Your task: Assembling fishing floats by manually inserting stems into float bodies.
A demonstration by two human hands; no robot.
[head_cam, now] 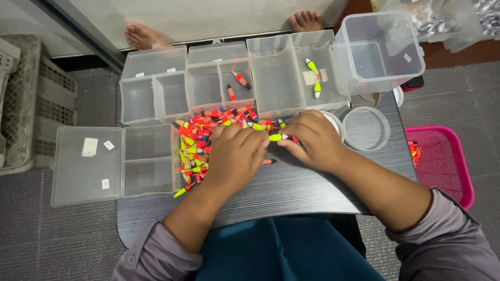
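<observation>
A heap of small fishing floats (200, 138), orange, red and yellow-green, lies on a dark wood-grain table (291, 192). My left hand (237, 156) rests palm down on the right side of the heap, fingers curled. My right hand (312, 140) sits beside it, and its fingertips pinch a yellow-green float (277, 137) at the heap's edge. A clear compartment box (221, 83) behind the heap holds two orange floats (235, 86). Another clear box (323, 73) holds two yellow-green floats (313, 77).
An open clear box with its lid (88, 164) lies at the table's left. A large clear tub (380, 49) and round clear lids (367, 127) stand at the right. A pink basket (442, 161) sits on the floor, right. Someone's bare feet (143, 36) show beyond the table.
</observation>
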